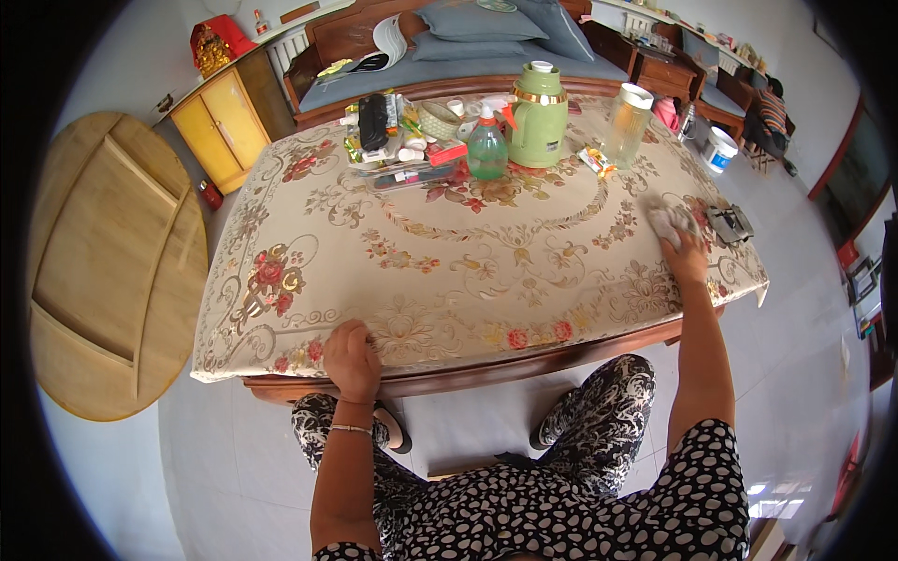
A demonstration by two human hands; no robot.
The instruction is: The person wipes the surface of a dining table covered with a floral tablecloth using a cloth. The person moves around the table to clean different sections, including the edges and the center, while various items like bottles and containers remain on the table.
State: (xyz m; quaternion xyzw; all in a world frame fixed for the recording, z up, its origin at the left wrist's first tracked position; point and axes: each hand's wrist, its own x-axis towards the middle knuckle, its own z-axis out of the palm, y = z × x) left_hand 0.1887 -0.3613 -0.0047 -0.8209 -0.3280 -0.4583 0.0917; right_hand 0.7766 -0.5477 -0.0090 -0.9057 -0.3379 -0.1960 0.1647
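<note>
My right hand [690,254] is stretched over the right side of the table, its fingers closed on a crumpled greyish cloth [670,221] pressed against the tablecloth. The cloth and fingertips are slightly blurred. At the near edge, left of centre, my left hand [352,363] rests with curled fingers on the beige floral tablecloth [440,294]; whatever lies under those fingers is hidden. Just right of the cloth sits a small grey boxy object [730,224]. Farther back stand a green thermos [539,126], a spray bottle [486,150] with green liquid and a clear lidded jar [627,131].
A cluster of small packets and a black case [372,122] lies at the table's back left. Beyond it is a wooden sofa with grey-blue cushions [477,28]. A round wooden board [112,271] leans at left. A white bucket [719,150] and a seated person [772,117] are at right.
</note>
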